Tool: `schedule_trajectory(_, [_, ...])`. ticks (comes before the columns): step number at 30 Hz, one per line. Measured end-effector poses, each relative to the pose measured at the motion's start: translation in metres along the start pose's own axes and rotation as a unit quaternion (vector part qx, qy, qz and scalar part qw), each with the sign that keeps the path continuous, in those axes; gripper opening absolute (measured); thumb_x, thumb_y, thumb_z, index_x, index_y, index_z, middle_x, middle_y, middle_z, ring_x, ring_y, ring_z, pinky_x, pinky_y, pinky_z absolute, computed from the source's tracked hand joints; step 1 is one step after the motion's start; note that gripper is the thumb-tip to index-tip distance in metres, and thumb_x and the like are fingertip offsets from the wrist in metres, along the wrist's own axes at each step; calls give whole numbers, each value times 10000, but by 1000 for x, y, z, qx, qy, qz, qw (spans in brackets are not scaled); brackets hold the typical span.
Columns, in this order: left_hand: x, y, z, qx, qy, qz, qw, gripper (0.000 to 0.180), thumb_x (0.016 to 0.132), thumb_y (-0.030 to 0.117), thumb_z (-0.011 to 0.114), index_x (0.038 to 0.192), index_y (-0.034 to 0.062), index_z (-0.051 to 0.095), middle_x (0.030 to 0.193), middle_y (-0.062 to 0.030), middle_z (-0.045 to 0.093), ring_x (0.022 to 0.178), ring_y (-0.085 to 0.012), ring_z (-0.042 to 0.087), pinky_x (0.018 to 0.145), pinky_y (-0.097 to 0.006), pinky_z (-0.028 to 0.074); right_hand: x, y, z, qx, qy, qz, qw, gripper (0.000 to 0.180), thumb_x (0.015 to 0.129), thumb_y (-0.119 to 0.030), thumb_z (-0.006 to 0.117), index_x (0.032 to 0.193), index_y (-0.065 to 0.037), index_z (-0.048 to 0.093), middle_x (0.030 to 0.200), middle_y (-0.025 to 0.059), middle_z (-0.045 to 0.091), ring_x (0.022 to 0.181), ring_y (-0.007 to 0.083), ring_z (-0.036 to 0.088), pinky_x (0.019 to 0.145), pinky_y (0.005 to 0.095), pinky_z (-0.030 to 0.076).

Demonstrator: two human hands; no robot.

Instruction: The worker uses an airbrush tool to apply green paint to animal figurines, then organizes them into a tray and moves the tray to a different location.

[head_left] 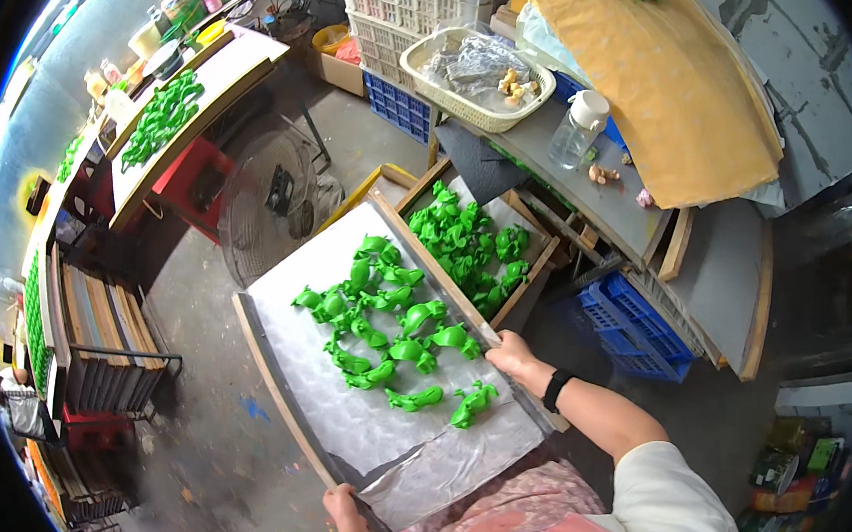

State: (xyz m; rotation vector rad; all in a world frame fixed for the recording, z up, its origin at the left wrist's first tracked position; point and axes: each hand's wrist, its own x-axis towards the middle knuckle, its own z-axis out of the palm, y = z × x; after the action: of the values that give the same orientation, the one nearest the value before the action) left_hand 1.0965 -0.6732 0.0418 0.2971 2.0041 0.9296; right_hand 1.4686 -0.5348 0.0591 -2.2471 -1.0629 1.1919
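I am carrying a wooden tray point(281, 387) lined with plastic sheet. My left hand point(342, 505) grips its near corner, fingers clenched on the frame; my right hand point(512, 355) clamps the far edge. Green moulded toys point(390, 338) lie between my fingers. Next, I judge, it needs level, steady carrying. Beyond my right fingers sits another tray point(468, 239) of green pieces.

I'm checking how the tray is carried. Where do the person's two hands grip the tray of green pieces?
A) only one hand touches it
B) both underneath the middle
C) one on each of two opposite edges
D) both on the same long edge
C: the right hand holds the far wooden edge of the tray, the left hand the near edge, with the green pieces between them.
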Motion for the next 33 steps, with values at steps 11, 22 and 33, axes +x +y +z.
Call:
schedule_trajectory(11, [43, -15, 1, -53, -79, 4, 995, 81, 596, -7, 481, 653, 20, 430, 574, 6, 406, 480, -105, 358, 452, -255, 288, -6, 7, 29, 21, 59, -9, 998, 416, 590, -130, 573, 972, 35, 559, 934, 214, 589, 903, 315, 567, 797, 347, 428])
schedule_trajectory(22, [51, -1, -4, -41, -91, -3, 995, 103, 598, -20, 462, 680, 32, 429, 584, 13, 401, 482, -93, 346, 442, -245, 276, -8, 9, 37, 84, 56, 6, 995, 419, 586, -82, 566, 979, 62, 545, 888, 179, 599, 825, 266, 580, 725, 327, 442])
schedule_trajectory(33, [42, -3, -10, 27, -88, -14, 996, 231, 628, -14, 482, 856, -7, 443, 716, -47, 474, 615, -153, 449, 581, -273, 389, -5, -6, 27, -33, 31, -30, 999, 484, 620, -107, 556, 1068, 62, 488, 1007, 230, 559, 964, 318, 539, 827, 339, 411])
